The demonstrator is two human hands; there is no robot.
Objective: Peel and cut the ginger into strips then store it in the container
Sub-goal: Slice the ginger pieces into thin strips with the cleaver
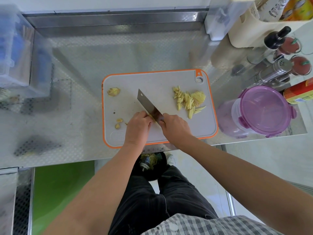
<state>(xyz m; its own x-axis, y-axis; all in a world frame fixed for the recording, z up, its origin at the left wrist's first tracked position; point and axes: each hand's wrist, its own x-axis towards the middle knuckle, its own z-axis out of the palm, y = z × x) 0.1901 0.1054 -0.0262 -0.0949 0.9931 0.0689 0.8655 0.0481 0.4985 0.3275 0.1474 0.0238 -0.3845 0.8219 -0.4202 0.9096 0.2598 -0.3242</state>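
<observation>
From the head camera, the right hand (174, 128) is wrapped tightly round the handle of a cleaver (148, 105), whose blade runs from the near middle of the cutting board (155, 82) toward its far side. The left hand (138, 126) has its fingers curled down, pinning a piece of ginger (151, 117) against the blade's left face at the board's near centre; most of that piece is hidden. A pile of cut ginger strips (187, 101) lies on the board's right half, and scraps (113, 91) lie at its far left. The container (261, 111), clear with a purple lid on it, stands just beside the board's right edge. The board lies on a steel counter (81, 68). A dark bin (152, 164) sits on the floor beyond the board's near edge.
</observation>
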